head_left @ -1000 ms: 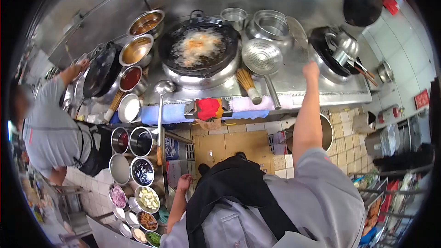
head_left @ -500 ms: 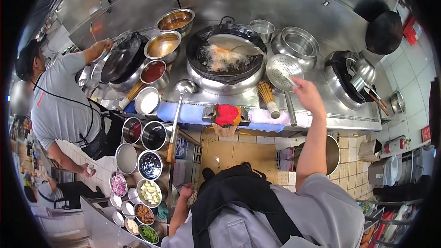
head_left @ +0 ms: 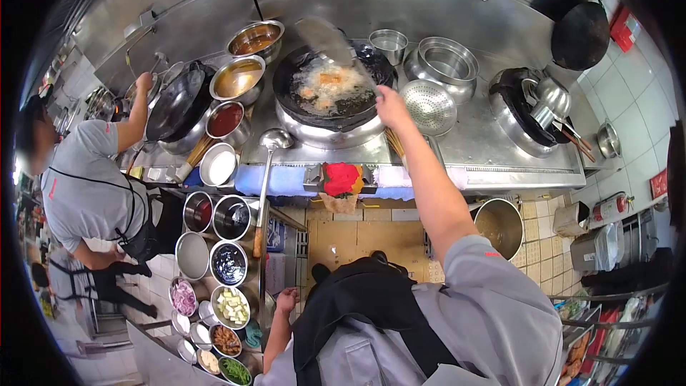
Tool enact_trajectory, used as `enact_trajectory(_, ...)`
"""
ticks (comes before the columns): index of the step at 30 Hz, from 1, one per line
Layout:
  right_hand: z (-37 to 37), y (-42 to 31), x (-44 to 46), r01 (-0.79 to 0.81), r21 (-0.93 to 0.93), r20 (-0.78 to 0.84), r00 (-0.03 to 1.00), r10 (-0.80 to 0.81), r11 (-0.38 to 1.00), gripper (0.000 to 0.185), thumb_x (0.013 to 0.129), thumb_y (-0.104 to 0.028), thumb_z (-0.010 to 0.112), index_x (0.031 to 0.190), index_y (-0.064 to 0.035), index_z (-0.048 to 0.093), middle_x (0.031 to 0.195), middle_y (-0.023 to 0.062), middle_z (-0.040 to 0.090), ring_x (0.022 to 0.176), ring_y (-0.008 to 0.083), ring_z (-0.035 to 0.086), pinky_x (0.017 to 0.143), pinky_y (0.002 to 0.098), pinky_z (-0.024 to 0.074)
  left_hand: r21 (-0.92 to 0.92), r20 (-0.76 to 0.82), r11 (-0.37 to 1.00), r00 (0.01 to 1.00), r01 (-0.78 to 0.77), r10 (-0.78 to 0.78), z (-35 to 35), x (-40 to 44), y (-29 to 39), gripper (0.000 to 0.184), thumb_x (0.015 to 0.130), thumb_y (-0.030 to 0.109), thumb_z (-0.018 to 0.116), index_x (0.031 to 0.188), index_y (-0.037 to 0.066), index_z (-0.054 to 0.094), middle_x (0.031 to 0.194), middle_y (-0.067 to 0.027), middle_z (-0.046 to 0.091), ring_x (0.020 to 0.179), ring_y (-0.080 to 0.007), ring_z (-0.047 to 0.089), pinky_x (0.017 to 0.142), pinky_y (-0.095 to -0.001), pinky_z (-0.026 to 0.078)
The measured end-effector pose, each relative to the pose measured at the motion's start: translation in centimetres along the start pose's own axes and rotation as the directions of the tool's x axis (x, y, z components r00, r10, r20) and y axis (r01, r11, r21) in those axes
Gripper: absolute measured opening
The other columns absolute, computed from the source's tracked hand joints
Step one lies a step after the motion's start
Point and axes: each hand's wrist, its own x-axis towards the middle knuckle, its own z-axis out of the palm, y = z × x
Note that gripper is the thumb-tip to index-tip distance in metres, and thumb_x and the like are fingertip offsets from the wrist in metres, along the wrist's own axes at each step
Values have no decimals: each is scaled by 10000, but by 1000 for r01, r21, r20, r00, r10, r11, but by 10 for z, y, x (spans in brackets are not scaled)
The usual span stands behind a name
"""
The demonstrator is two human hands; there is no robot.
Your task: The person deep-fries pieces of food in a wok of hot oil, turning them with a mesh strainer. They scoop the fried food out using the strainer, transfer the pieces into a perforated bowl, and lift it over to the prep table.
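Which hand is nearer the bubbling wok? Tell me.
Right. The right hand is beside the wok; the left hand is down at body level, much farther away.

R fingers (head_left: pixel 386 100) hold blurred skimmer (head_left: pixel 323 39) over wok (head_left: pixel 286 91) w/ frying food (head_left: pixel 329 78).

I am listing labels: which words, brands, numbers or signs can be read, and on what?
No text can be read.
Right sleeve: red mark, too small.
Co-worker's shirt: red marks, too small.
Red wall panels: blurred.
Fire extinguisher: any label is too small.
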Motion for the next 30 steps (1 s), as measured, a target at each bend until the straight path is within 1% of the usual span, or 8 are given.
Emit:
enact_trajectory(7,-8,35,9,-114,-151,-51,993,107,982,253,707,-49,420,940,14,497,833,230,563,783,361,549,694,408,434,74,-27,997,999,18,-16,11,-25,2,225,808,145,490,975,-3,523,780,-72,553,671,-153,546,553,-268,469)
enact_trajectory(9,-4,33,2,-407,-22,155,901,405,913,305,732,-27,424,1030,-2,484,857,214,563,666,261,590,520,361,459,121,-33,991,998,60,-57,14,-42,21,230,806,142,491,979,-7,521,770,-72,552,654,-152,542,546,-269,466)
enact_trajectory(11,10,36,-2,-408,-10,242,885,398,913,374,741,10,395,1113,-19,410,741,162,554,498,180,540,376,313,410,177,-35,979,995,103,-98,15,-49,37,235,804,140,492,983,-11,519,759,-73,551,637,-151,537,539,-269,462)
enact_trajectory(13,20,27,-10,-703,531,460,708,536,473,482,757,22,385,1215,-60,261,643,98,501,439,139,458,351,279,378,247,-52,965,996,88,-78,14,-49,44,243,802,134,490,991,-17,515,747,-81,550,615,-146,527,538,-263,454)
enact_trajectory(17,10,24,-8,-767,615,626,617,478,184,392,775,24,390,1125,-93,257,655,87,466,439,97,405,336,208,341,299,16,952,997,69,-77,7,-10,29,229,805,130,482,984,-9,519,751,-82,559,622,-146,534,557,-257,454)
enact_trajectory(18,3,27,-6,-748,659,634,611,474,82,109,772,34,368,817,-56,326,666,114,449,447,113,387,351,215,337,163,27,986,999,38,-42,4,11,9,224,807,129,478,979,-9,519,765,-80,560,631,-144,538,562,-252,454)
enact_trajectory(21,-15,49,-8,-740,668,709,602,367,-77,138,787,16,384,874,-70,320,671,112,453,453,107,390,353,210,335,9,12,1000,1000,-10,10,10,17,9,215,811,128,471,972,-7,519,800,-77,561,657,-146,546,572,-253,457)
enact_trajectory(30,-53,54,-10,-742,655,615,634,470,143,243,790,13,376,994,-98,305,703,105,466,439,86,365,337,178,294,101,11,993,998,63,-65,7,-1,11,236,803,105,469,1003,-16,504,823,-78,561,685,-161,550,578,-268,465)
